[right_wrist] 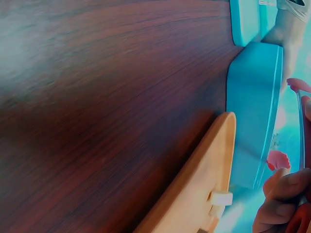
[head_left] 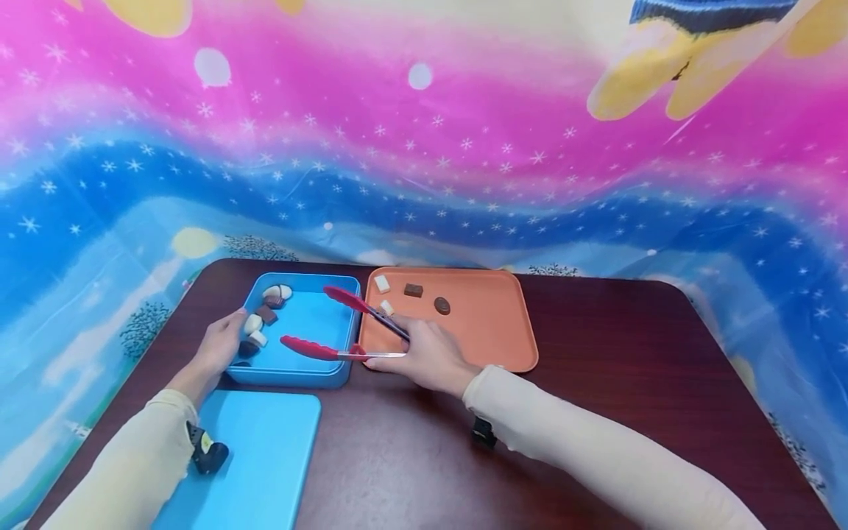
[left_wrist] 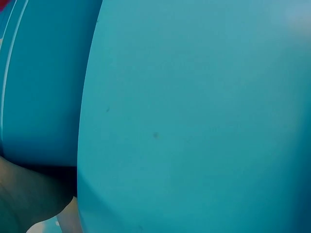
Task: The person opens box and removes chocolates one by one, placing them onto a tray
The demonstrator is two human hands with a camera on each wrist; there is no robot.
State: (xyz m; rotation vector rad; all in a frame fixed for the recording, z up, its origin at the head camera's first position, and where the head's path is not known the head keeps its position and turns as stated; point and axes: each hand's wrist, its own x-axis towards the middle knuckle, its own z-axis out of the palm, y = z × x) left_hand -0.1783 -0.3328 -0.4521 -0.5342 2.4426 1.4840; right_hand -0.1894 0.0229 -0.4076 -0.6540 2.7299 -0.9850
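My right hand (head_left: 433,357) grips red-tipped tongs (head_left: 311,347), whose arms are spread apart with nothing between them. The tips hang over a blue box (head_left: 291,377), which lies open-topped on the table. My left hand (head_left: 220,346) holds the left wall of that box at its rim. Along the inside of the same wall lie several white and brown chocolate-like pieces (head_left: 267,315). Right of the box, an orange tray (head_left: 493,324) carries a brown block (head_left: 414,291), a brown oval piece (head_left: 442,305) and two white pieces (head_left: 382,283). The right wrist view shows the fingers (right_wrist: 279,194) around the tongs.
A flat blue lid (head_left: 265,442) lies in front of the box, under the left forearm. The dark wooden table (head_left: 596,346) extends to the right of the tray. Behind it hangs a colourful printed cloth (head_left: 424,162). Each wrist wears a small black camera (head_left: 209,455).
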